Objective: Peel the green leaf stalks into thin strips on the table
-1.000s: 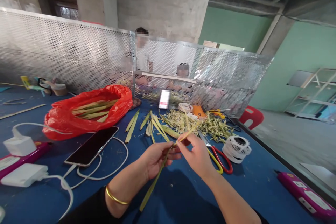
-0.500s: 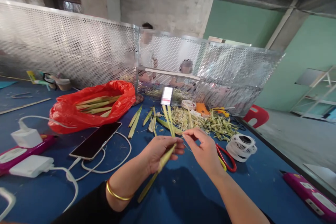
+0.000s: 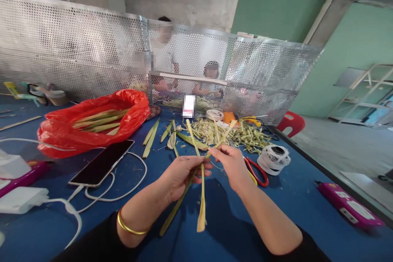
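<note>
My left hand (image 3: 179,176), with a gold bangle at the wrist, is closed on crossing pale green leaf strips. One long strip (image 3: 202,202) runs through the grip, its broad end hanging over the blue table. A greener strip (image 3: 172,217) slants down to the left from under the palm. Between thumb and finger, my right hand (image 3: 231,163) pinches another leaf strip (image 3: 226,136), which points up to the right and meets the others at the left fingertips. Just beyond the hands, a wider leaf piece (image 3: 193,141) lies on the table.
A red plastic bag (image 3: 58,141) of leaf strips and a phone (image 3: 102,163) with white cables are on the left. Toward the right are a leaf pile (image 3: 254,139), red-handled scissors (image 3: 260,178), a white roll (image 3: 274,159) and a purple power strip (image 3: 346,204). Perforated metal panels (image 3: 101,49) stand behind.
One strip now hangs down toward me past the left hand. The right hand has drawn another strip out to the upper right. The view has shifted slightly.
</note>
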Available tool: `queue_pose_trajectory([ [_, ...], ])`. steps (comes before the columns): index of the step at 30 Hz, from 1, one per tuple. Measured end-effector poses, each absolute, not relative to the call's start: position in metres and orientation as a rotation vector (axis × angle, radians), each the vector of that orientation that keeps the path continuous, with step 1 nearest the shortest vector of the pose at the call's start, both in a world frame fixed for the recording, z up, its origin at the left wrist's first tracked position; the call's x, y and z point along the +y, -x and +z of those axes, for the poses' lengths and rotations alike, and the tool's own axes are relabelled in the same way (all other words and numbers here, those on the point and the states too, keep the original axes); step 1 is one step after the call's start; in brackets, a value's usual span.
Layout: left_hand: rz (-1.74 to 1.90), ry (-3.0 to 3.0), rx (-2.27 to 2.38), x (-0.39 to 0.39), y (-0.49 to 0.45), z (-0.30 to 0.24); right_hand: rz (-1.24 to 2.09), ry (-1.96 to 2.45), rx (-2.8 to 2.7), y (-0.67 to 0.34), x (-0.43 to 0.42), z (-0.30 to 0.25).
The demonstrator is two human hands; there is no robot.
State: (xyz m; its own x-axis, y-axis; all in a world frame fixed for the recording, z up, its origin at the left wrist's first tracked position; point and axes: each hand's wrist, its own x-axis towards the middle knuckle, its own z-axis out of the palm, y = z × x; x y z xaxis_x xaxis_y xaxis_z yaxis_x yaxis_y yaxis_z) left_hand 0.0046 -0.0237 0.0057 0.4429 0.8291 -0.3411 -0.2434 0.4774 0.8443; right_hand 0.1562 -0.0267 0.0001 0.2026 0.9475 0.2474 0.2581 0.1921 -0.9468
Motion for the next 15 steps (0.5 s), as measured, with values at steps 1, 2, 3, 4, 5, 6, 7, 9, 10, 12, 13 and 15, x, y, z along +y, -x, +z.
queue_pose_trajectory([
  [1, 0.794, -0.804, 0.849, -0.023, -0.004, 0.005, 0.775, 1.302, -1.260, -0.156, -0.025, -0.002],
  [2, 0.822, -0.806, 0.845, -0.022, -0.004, 0.003, 0.810, 1.301, -1.226, -0.156, -0.024, -0.004],
  [3, 0.844, -0.811, 0.843, -0.021, -0.004, 0.002, 0.848, 1.306, -1.197, -0.156, -0.022, -0.006],
  [4, 0.855, -0.815, 0.847, -0.020, -0.004, 0.000, 0.881, 1.312, -1.179, -0.156, -0.021, -0.009],
  [5, 0.852, -0.817, 0.855, -0.020, -0.004, -0.002, 0.899, 1.317, -1.172, -0.155, -0.019, -0.011],
  [6, 0.838, -0.814, 0.867, -0.019, -0.004, -0.003, 0.896, 1.321, -1.183, -0.155, -0.018, -0.013],
  [7, 0.816, -0.809, 0.879, -0.019, -0.004, -0.004, 0.873, 1.326, -1.207, -0.156, -0.016, -0.015],
  [9, 0.787, -0.802, 0.907, -0.018, -0.004, -0.006, 0.787, 1.344, -1.279, -0.157, -0.014, -0.017],
  [10, 0.790, -0.804, 0.920, -0.018, -0.004, -0.006, 0.745, 1.360, -1.319, -0.158, -0.014, -0.017],
  [12, 0.840, -0.811, 0.960, -0.017, -0.005, -0.005, 0.722, 1.401, -1.389, -0.161, -0.016, -0.013],
  [13, 0.876, -0.817, 0.983, -0.017, -0.005, -0.004, 0.771, 1.418, -1.418, -0.161, -0.018, -0.011],
  [15, 0.956, -0.841, 1.029, -0.017, -0.005, -0.002, 1.004, 1.427, -1.485, -0.159, -0.025, -0.003],
])
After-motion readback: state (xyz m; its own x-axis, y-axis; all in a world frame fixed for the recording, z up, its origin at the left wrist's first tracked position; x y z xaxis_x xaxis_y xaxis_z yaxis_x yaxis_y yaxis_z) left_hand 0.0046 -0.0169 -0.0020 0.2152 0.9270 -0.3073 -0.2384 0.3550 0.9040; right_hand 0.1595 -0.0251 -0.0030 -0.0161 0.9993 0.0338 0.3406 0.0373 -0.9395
